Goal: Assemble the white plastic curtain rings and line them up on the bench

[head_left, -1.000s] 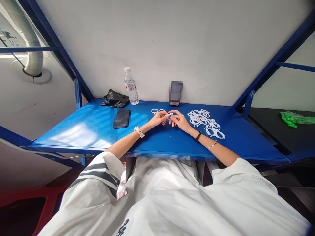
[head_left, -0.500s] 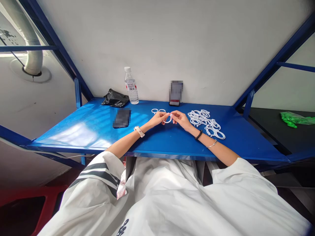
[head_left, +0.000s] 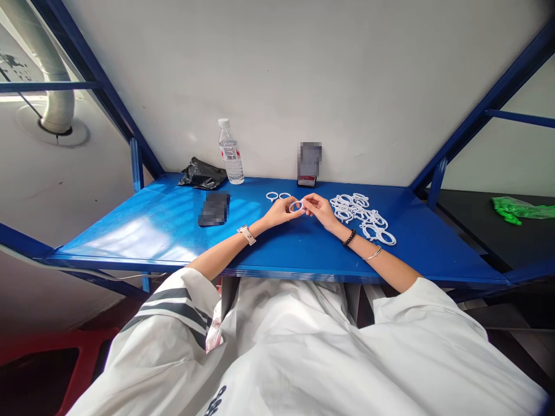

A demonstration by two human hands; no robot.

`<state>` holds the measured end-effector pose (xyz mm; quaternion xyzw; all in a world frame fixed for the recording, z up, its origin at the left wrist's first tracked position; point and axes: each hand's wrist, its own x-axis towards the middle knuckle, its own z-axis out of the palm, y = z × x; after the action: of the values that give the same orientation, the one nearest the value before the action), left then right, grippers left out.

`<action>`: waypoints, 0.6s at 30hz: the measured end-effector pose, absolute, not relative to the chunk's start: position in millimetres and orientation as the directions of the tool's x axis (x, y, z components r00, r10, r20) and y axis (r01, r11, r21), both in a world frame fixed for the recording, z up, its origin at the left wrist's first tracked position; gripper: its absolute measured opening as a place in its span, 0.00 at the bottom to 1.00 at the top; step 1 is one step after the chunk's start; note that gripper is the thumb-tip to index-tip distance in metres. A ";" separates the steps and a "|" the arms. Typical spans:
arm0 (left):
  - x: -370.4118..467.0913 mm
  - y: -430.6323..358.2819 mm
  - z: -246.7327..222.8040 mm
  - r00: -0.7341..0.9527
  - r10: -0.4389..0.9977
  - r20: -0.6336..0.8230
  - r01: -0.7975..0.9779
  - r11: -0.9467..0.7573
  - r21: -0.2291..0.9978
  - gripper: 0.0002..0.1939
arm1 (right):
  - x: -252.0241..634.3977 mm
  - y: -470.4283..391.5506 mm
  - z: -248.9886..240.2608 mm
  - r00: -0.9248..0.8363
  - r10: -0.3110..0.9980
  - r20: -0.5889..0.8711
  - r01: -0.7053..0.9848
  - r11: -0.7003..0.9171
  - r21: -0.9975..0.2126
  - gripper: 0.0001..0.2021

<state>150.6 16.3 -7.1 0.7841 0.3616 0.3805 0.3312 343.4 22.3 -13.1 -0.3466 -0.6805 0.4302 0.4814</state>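
Between my two hands I see a white plastic ring (head_left: 295,206) held just over the blue tabletop. My left hand (head_left: 280,212) is closed around the ring's left and lower side. The fingertips of my right hand (head_left: 319,209) pinch its right edge, where a small part is mostly hidden by the fingers. Behind my left hand, two more white rings (head_left: 272,196) lie side by side on the table. To the right of my right hand is a heap of several similar white rings (head_left: 359,212), each with a small tab.
A water bottle (head_left: 232,156) and a crumpled black plastic bag (head_left: 202,174) stand at the back left, with a blurred dark flat object (head_left: 214,209) before them. A phone-like object (head_left: 309,164) leans on the wall. Blue frame bars (head_left: 472,98) flank the table (head_left: 260,254).
The ring has turned and risen a little between my fingers, and my left hand now wraps under it. My right hand keeps its pinch at the right edge.
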 end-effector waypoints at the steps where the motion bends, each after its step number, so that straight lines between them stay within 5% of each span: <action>1: 150.8 15.9 -7.1 0.458 0.816 0.352 0.311 -0.518 0.797 0.24 | 343.5 21.7 -12.7 -0.297 0.886 0.357 0.066 0.392 -0.918 0.25; 18: 152.5 12.1 -5.5 0.503 0.794 0.340 0.350 -0.548 0.760 0.23 | 341.3 18.9 -12.6 -0.293 0.846 0.446 0.081 0.486 -0.870 0.24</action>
<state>152.5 12.1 -5.5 0.8069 0.3546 0.3502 0.3169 341.3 18.9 -12.6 -0.3284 -0.7053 0.3860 0.4956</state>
